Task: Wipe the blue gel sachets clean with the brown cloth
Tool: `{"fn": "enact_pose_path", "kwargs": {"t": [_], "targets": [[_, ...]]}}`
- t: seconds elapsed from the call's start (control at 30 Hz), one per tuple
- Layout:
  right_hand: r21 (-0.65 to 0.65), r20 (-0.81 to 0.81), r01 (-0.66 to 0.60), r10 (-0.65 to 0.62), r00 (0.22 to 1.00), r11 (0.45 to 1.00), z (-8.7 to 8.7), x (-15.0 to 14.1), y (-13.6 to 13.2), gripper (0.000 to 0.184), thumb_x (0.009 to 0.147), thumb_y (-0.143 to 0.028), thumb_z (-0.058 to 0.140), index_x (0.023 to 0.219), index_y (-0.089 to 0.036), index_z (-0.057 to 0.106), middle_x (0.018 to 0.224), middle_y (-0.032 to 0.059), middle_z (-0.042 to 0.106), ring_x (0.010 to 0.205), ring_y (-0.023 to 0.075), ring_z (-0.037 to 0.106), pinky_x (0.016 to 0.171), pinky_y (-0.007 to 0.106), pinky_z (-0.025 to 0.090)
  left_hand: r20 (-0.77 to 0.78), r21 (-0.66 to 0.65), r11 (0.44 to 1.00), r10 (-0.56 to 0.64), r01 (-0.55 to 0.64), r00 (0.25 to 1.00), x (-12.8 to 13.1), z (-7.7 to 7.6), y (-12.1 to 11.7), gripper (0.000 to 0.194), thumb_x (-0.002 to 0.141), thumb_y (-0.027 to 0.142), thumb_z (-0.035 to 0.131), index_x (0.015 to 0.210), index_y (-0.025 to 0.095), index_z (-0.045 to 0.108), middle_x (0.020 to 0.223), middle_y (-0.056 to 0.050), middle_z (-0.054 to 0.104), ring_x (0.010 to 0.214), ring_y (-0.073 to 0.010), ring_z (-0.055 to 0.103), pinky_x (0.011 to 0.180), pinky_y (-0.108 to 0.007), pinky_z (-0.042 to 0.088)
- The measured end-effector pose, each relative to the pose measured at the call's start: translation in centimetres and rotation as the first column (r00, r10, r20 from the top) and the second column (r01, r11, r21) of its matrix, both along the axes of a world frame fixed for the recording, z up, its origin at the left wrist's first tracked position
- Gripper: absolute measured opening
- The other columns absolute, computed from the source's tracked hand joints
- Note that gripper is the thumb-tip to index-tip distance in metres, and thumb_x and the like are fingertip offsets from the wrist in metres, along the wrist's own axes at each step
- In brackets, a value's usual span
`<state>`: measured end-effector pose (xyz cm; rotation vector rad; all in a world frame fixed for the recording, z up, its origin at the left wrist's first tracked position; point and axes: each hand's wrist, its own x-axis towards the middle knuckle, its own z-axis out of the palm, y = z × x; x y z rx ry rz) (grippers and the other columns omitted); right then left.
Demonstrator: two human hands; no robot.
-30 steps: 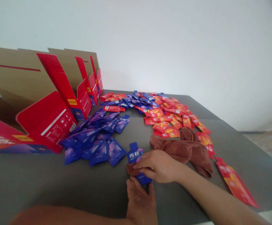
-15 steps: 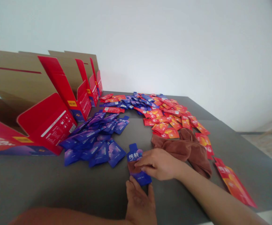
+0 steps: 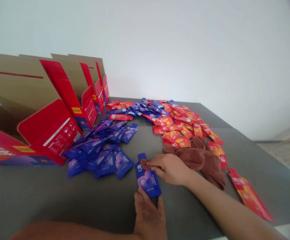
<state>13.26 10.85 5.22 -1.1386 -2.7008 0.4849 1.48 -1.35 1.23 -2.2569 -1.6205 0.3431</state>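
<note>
A blue pouch (image 3: 148,186) with white lettering and a purple pattern lies flat on the grey table, its spout end pointing away from me. My left hand (image 3: 150,213) holds the pouch's near edge between thumb and fingers. Pinched in my right hand (image 3: 171,168) is a piece of brown cloth (image 3: 146,164), pressed on the upper part of the pouch and covering some of its lettering. A larger brown cloth (image 3: 192,158) lies bunched behind the right hand; whether both pieces are joined is hidden.
Left of my hands is a heap of blue pouches (image 3: 100,146). Red-orange pouches (image 3: 182,126) and more blue ones (image 3: 145,108) spread across the back. Several open red boxes (image 3: 57,133) stand at left. One red-orange pouch (image 3: 250,193) lies at right, near the edge.
My right hand and the brown cloth in it have slid up the pouch toward its spout end, uncovering the pouch's middle. My left hand stays at the near edge.
</note>
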Motion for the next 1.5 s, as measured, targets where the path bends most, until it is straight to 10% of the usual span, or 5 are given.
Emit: {"fn": "enact_pose_path", "kwargs": {"t": [0.23, 0.53, 0.8, 1.13, 1.5], "targets": [[-0.052, -0.039, -0.269, 0.268, 0.963, 0.962, 0.9, -0.6, -1.4, 0.023, 0.084, -0.02, 0.047, 0.101, -0.023, 0.063, 0.095, 0.0002, 0.065, 0.084, 0.0133, 0.057, 0.07, 0.023, 0.037, 0.124, -0.037, 0.999, 0.037, -0.032, 0.992, -0.1, 0.0, 0.1, 0.035, 0.072, 0.025, 0.062, 0.103, 0.039, 0.056, 0.107, -0.017, 0.065, 0.103, -0.0286, 0.057, 0.091, -0.042, 0.041], [0.002, -0.033, 0.044, -0.044, 0.998, 0.999, -0.7, 0.1, 0.4, 0.028, 0.09, -0.024, 0.04, 0.105, -0.023, 0.062, 0.098, 0.005, 0.065, 0.091, 0.0163, 0.057, 0.077, 0.026, 0.038, 0.085, -0.027, 0.999, 0.028, -0.026, 0.996, -0.1, -0.4, 0.0, 0.044, 0.074, 0.011, 0.054, 0.108, 0.037, 0.052, 0.11, -0.016, 0.063, 0.103, -0.0281, 0.057, 0.089, -0.046, 0.042], [-0.063, -0.027, -0.279, 0.278, 0.96, 0.958, 0.9, -0.4, -1.2, 0.021, 0.083, -0.02, 0.048, 0.096, -0.023, 0.064, 0.09, 0.0003, 0.065, 0.083, 0.0133, 0.057, 0.07, 0.023, 0.037, 0.137, -0.02, 0.999, 0.053, -0.051, 0.989, 0.0, 0.1, 0.2, 0.036, 0.07, 0.022, 0.063, 0.101, 0.039, 0.058, 0.106, -0.017, 0.065, 0.102, -0.0295, 0.058, 0.09, -0.042, 0.042], [0.0, -0.022, 0.034, -0.034, 0.999, 0.999, -0.8, 0.2, 0.5, 0.027, 0.09, -0.027, 0.039, 0.104, -0.023, 0.062, 0.098, 0.0044, 0.065, 0.09, 0.0159, 0.057, 0.077, 0.026, 0.038, -0.005, -0.006, 1.0, 0.02, -0.02, 1.0, 0.2, -0.4, -0.1, 0.048, 0.072, 0.009, 0.055, 0.108, 0.04, 0.051, 0.11, -0.017, 0.063, 0.102, -0.0292, 0.058, 0.088, -0.046, 0.042], [-0.057, -0.037, -0.224, 0.222, 0.974, 0.973, 0.8, -0.6, -1.2, 0.025, 0.086, -0.021, 0.046, 0.104, -0.024, 0.062, 0.097, 0.0007, 0.065, 0.086, 0.0138, 0.058, 0.071, 0.023, 0.038, 0.044, -0.017, 1.0, 0.021, -0.021, 0.999, 0.1, -0.7, -0.1, 0.045, 0.073, 0.01, 0.054, 0.107, 0.039, 0.054, 0.109, -0.016, 0.064, 0.104, -0.029, 0.057, 0.09, -0.047, 0.041]]}}
